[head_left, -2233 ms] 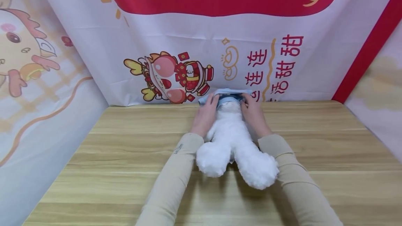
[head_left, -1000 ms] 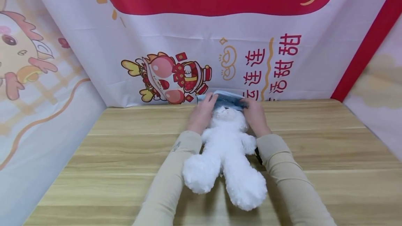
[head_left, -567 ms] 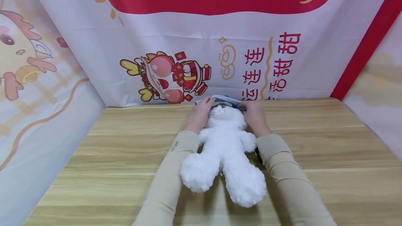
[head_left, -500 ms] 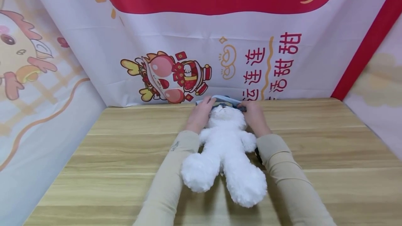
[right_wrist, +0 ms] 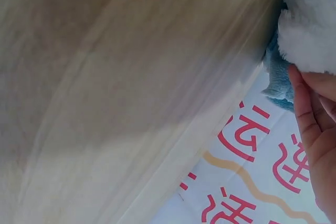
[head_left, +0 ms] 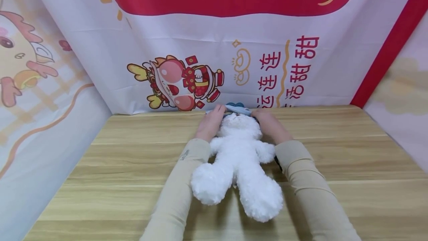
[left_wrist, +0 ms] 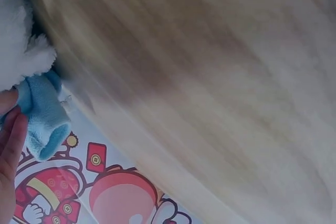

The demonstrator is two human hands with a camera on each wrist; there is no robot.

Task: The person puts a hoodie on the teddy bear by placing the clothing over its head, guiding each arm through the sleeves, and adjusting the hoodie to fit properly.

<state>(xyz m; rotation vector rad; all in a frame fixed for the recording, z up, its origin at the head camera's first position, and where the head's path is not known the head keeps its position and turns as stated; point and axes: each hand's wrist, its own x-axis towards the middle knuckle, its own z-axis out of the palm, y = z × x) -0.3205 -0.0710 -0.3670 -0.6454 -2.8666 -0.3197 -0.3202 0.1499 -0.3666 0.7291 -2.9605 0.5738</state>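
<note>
Bright head view, dimmer wrist views with blurred tabletop (left_wrist: pixel 210 103), soft shadows

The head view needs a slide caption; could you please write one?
Left hand and right hand hold blue cloth at the head of a white plush toy.

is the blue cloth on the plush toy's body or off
Off: the plush toy has a bare front; the blue cloth is at its head.

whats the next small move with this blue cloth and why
Perhaps ease the blue cloth clear of the white plush: the left grip and right grip pinch it on either side, it shows only by the top of the head, and the torso looks uncovered.
</note>
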